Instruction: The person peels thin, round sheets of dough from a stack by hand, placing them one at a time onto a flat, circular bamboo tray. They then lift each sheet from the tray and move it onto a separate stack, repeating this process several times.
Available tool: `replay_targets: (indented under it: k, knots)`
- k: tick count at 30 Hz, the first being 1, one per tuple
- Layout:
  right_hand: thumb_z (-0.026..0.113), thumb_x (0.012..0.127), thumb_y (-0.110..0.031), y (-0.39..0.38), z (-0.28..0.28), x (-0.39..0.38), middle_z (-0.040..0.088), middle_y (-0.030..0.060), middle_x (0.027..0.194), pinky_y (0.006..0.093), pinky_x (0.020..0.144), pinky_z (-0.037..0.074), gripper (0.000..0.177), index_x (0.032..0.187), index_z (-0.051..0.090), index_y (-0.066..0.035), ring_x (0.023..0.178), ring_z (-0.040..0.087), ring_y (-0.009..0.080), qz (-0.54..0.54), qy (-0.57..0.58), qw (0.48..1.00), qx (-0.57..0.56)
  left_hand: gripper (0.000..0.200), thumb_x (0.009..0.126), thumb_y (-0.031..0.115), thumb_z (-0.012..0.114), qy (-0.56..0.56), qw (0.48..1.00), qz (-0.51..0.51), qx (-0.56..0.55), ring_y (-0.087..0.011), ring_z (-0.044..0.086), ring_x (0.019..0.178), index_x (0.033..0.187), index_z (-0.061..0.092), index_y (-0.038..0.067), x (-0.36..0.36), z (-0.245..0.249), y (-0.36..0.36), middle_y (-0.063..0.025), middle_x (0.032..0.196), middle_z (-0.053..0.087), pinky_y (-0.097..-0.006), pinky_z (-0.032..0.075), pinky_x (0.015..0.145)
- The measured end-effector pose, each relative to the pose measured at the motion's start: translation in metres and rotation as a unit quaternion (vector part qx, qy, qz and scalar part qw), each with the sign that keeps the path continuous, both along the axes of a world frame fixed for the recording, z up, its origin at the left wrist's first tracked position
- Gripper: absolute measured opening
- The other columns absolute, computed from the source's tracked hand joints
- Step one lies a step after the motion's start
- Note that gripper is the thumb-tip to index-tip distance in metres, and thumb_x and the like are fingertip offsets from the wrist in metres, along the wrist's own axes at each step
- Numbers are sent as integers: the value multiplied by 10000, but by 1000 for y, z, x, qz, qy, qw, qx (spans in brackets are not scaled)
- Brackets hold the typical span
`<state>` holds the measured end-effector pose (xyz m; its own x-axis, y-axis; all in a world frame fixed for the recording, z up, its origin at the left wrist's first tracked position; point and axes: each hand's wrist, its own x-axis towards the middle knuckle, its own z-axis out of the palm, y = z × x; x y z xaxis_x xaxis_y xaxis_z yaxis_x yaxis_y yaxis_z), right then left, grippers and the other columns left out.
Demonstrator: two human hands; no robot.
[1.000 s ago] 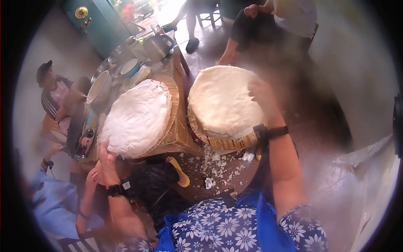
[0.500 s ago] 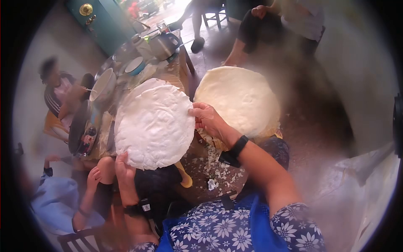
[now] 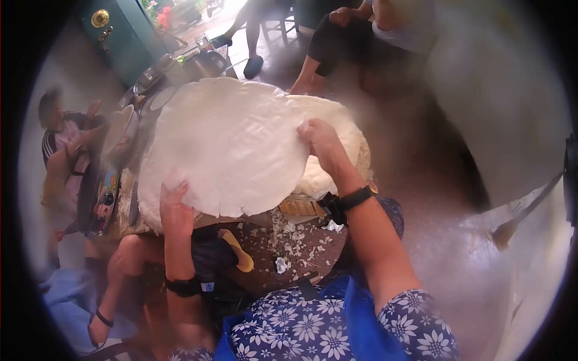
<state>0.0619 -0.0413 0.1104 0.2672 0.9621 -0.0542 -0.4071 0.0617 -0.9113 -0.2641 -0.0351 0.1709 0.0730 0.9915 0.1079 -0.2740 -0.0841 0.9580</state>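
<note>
Both of my hands hold up a large, thin round sheet of white dough point(image 3: 226, 144), which hangs flat and slightly tilted in front of me. My right hand point(image 3: 325, 147) pinches its right edge, fingers folded over. At the lower left edge my left hand point(image 3: 176, 210) grips the sheet, with fingertips showing on the near face. Behind it to the right lies another pale round dough sheet point(image 3: 328, 174), partly covered by the held one. That one rests on a round woven base point(image 3: 298, 207).
White scraps point(image 3: 295, 240) litter the dark floor below. A crowded table at left bears a white bowl point(image 3: 120, 129) and pots. One person point(image 3: 66, 138) sits at left; another's bare legs point(image 3: 313, 66) show ahead. A broom point(image 3: 506, 234) stands at right.
The held sheet has come up and closer, looks larger, and now overlaps the sheet at right. My view has shifted slightly right. The person in blue at lower left has leaned away.
</note>
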Motion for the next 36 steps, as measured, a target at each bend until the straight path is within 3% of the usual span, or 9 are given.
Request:
replay_targets:
  k: [2,4,8,11,14,17,23,26,36]
  knots:
    - [563,826,-96,-18,15,23,607,-1,797,213,637,434,149,930,611,-1,670,522,68,-79,-72,989,98,509,811,-60,484,-49,995,-53,-62,-227,534,1097,1302,384,28,32,2,9,-112,1192,526,-372,446,950]
    - [548,827,-74,-15,9,50,595,-4,782,216,644,423,127,909,608,1,676,512,70,-146,-98,984,17,529,812,-45,482,-108,985,-125,-56,-240,537,1093,1320,359,38,55,-18,26,-126,1223,515,-420,439,947]
    - [559,821,-82,-28,19,78,591,6,776,240,631,424,119,881,603,11,666,504,85,-219,-165,961,-27,414,815,-15,490,-94,977,-142,-130,-221,560,1017,1222,443,40,100,-56,42,-91,1128,567,-396,464,880]
    - [560,817,-91,-20,-12,100,590,14,778,249,631,424,132,880,601,18,667,509,98,-227,-250,941,-5,280,829,41,517,45,974,-91,-202,-162,579,823,1107,502,62,118,-79,38,-60,997,593,-317,484,678]
    - [570,797,-105,6,-63,125,608,33,790,262,649,433,156,880,611,21,684,529,112,-225,-176,956,-71,160,839,87,538,135,958,-67,-242,-118,553,624,998,532,74,121,-117,48,-38,830,594,-259,450,516]
    - [576,779,-111,-3,-41,109,630,45,804,272,672,445,169,880,624,15,705,550,114,-259,-385,880,-103,52,849,112,541,162,949,-31,-268,-87,476,461,889,542,79,121,-130,46,-20,653,549,-229,399,414]
    - [596,767,-133,11,-56,110,647,56,790,287,691,456,185,882,634,7,722,575,132,-263,-320,904,-103,64,847,115,555,121,948,-53,-290,-96,488,454,899,539,81,111,-140,49,-28,673,559,-231,400,400]
    - [610,768,-154,17,-47,113,650,59,781,296,700,459,195,890,636,-3,715,580,145,-262,-445,849,-110,86,838,100,568,111,953,-40,-278,-102,494,447,914,535,80,112,-143,52,-37,687,565,-242,400,387]
    - [633,709,-194,12,-38,116,666,152,904,389,754,484,311,1005,641,-99,871,634,312,-230,-616,734,-169,387,781,56,612,151,953,16,-261,-100,457,431,1131,445,52,118,-140,53,-56,715,554,-243,348,351]
